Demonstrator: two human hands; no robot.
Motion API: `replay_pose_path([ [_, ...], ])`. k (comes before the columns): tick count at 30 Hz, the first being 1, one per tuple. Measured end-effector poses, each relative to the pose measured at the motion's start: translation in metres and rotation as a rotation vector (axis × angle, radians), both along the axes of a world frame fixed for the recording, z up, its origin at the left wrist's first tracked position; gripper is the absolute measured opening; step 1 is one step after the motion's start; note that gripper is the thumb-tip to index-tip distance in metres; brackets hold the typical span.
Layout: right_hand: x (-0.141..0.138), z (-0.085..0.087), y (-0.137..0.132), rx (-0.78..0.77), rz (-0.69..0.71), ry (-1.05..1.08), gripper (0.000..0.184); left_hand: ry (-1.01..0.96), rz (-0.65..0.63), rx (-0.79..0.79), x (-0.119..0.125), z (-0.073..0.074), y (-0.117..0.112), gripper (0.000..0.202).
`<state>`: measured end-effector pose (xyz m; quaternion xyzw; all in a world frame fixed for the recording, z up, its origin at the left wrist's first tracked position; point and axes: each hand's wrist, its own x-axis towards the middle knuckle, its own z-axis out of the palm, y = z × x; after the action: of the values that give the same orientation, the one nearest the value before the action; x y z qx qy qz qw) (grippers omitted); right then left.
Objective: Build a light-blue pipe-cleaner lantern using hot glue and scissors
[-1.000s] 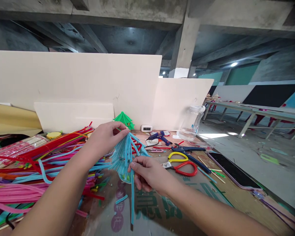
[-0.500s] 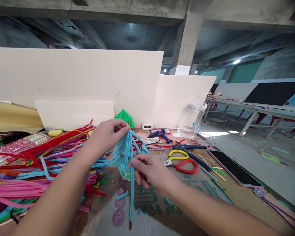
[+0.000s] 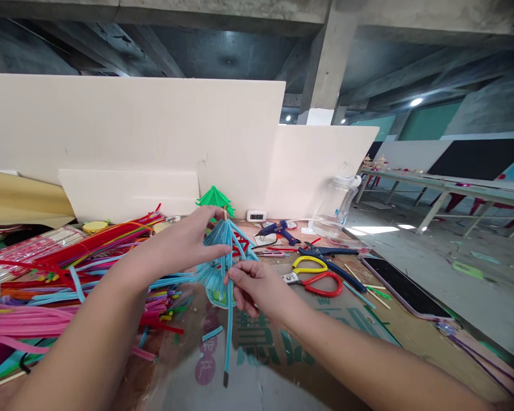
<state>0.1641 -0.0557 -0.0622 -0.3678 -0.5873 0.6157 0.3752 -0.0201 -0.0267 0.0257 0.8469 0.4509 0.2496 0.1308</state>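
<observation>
A cone-shaped canopy of light-blue pipe cleaners (image 3: 212, 271) stands in front of me, with a thin wooden stick at its peak and red pieces showing inside. My left hand (image 3: 177, 242) is at its upper left, thumb and fingers spread apart; the fingertips are partly hidden behind the peak. Low on the front side, my right hand (image 3: 257, 288) pinches a blue pipe cleaner (image 3: 228, 342) between thumb and forefinger. Its dark-tipped end hangs down over the board. Behind the canopy rises a green pointed roof (image 3: 215, 197).
Bundles of coloured pipe cleaners (image 3: 29, 325) cover the left side. To the right lie red-and-yellow-handled scissors (image 3: 321, 282), blue-handled pliers (image 3: 334, 251), a glue gun (image 3: 280, 230) and a phone (image 3: 405, 288). A small clock (image 3: 256, 216) and a water bottle (image 3: 336, 208) stand at the back.
My left hand has opened from its pinch at the canopy's peak, its thumb moving down and away. The right hand keeps its pinch on the blue pipe cleaner.
</observation>
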Motion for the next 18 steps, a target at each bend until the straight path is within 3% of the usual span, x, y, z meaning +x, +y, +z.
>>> replay_pose_path([
  [5,0.003,0.004,0.002,-0.002,-0.003,-0.038,0.034,0.029,-0.017,0.014,0.003,-0.006,0.0,0.063],
  [9,0.022,0.025,0.006,0.071,0.137,-0.359,0.034,0.047,-0.01,0.051,0.004,-0.008,0.002,0.064],
  [13,0.037,0.038,0.016,0.252,-0.01,-0.499,0.03,0.03,-0.041,0.039,0.004,-0.01,0.004,0.066],
  [18,0.037,0.029,0.025,0.278,-0.121,-0.436,0.023,0.032,-0.081,0.032,0.0,-0.011,0.008,0.067],
])
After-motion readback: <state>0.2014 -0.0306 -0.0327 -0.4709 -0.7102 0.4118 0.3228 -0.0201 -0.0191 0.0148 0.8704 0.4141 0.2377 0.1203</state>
